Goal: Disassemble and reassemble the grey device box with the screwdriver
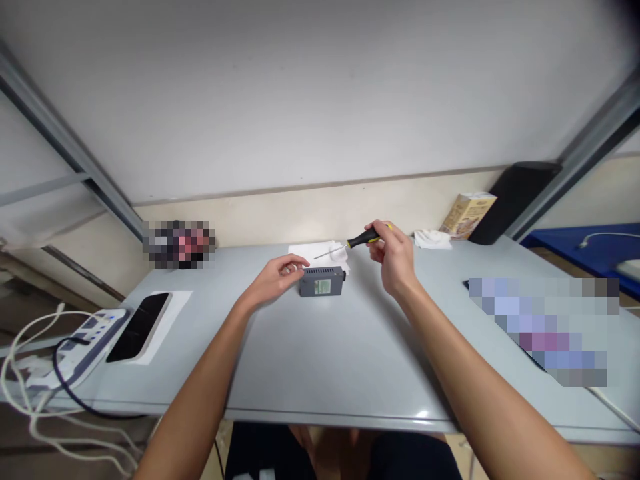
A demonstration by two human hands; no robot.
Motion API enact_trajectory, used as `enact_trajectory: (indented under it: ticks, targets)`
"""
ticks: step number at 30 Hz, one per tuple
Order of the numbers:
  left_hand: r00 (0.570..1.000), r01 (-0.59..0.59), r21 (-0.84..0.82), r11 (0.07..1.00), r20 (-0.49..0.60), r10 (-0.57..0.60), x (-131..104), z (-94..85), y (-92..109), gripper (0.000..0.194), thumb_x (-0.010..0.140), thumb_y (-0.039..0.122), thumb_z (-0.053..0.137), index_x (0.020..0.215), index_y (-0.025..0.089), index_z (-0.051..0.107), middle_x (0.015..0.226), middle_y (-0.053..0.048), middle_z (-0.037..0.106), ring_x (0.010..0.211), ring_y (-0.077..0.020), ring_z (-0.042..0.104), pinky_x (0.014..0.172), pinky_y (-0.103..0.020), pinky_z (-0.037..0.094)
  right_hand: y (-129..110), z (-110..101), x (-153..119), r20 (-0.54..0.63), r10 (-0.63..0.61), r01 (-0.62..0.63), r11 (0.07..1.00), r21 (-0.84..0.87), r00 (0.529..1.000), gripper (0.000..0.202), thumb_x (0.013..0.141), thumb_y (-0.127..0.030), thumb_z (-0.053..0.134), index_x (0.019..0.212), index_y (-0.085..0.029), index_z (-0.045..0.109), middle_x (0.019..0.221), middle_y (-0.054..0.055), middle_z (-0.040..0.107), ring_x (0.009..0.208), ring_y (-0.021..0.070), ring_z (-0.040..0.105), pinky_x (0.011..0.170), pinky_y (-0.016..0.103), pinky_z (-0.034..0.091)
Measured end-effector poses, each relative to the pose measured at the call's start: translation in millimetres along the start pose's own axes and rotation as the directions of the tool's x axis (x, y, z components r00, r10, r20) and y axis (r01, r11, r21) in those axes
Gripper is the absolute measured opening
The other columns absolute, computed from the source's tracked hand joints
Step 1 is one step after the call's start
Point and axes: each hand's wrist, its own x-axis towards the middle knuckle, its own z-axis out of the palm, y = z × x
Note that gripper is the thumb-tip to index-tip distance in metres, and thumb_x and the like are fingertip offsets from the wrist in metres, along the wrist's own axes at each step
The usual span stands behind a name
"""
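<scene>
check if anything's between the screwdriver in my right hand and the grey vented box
Nothing visible stands between the screwdriver in your right hand and the grey vented box; your left hand is close, but at the box's left end.

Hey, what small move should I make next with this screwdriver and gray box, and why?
Probably firm up the hold of your left hand on the gray box: it seems to touch only one end, while the screwdriver in your right hand is apart from the box.
</scene>
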Motion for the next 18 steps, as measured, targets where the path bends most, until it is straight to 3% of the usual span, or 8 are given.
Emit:
enact_trajectory:
  ticks: [4,8,13,18]
  targets:
    - [0.998,-0.004,-0.069,0.998,0.055,0.007,-1.1,-2.7,-1.9,0.031,0.096,0.044,0.064,0.117,0.021,0.071,0.124,-0.011,0.069,0.107,-0.0241,0.063,0.091,-0.037,0.050,6.1,-7.7,9.6,-0.199,0.136,-0.133,0.991,0.025,0.970,0.023,0.078,-0.042,0.069,0.078,-0.019,0.066,0.057,-0.005,0.047,0.045,0.0064,0.034,0.041,0.020,0.022]
    - [0.984,0.028,-0.094,0.995,0.177,-0.011,-1.5,-3.2,-2.9,0.049,0.086,0.042,0.077,0.130,0.024,0.066,0.143,-0.013,0.061,0.120,-0.0277,0.061,0.095,-0.039,0.053,19.9,-20.1,19.2,-0.319,0.247,-0.268,0.963,-0.022,0.915,0.017,0.080,-0.035,0.064,0.079,-0.019,0.066,0.056,-0.005,0.046,0.045,0.0072,0.035,0.040,0.019,0.026]
    - [0.961,0.124,-0.085,0.989,0.260,-0.098,-1.6,-0.3,-5.5,0.050,0.084,0.041,0.078,0.127,0.019,0.065,0.126,-0.012,0.070,0.106,-0.0257,0.070,0.094,-0.041,0.054,32.6,-28.0,24.6,-0.384,0.255,-0.323,0.938,-0.125,0.888,0.015,0.080,-0.033,0.063,0.075,-0.019,0.064,0.054,-0.006,0.045,0.046,0.0087,0.036,0.040,0.020,0.026]
    - [0.972,0.096,-0.059,0.994,0.221,-0.081,-1.9,0.1,1.0,0.048,0.083,0.041,0.078,0.123,0.018,0.066,0.120,-0.010,0.071,0.102,-0.0243,0.069,0.093,-0.039,0.054,32.3,-27.0,25.4,-0.357,0.159,-0.240,0.951,-0.197,0.921,0.016,0.080,-0.034,0.062,0.074,-0.019,0.064,0.054,-0.005,0.046,0.049,0.0105,0.039,0.043,0.023,0.030]
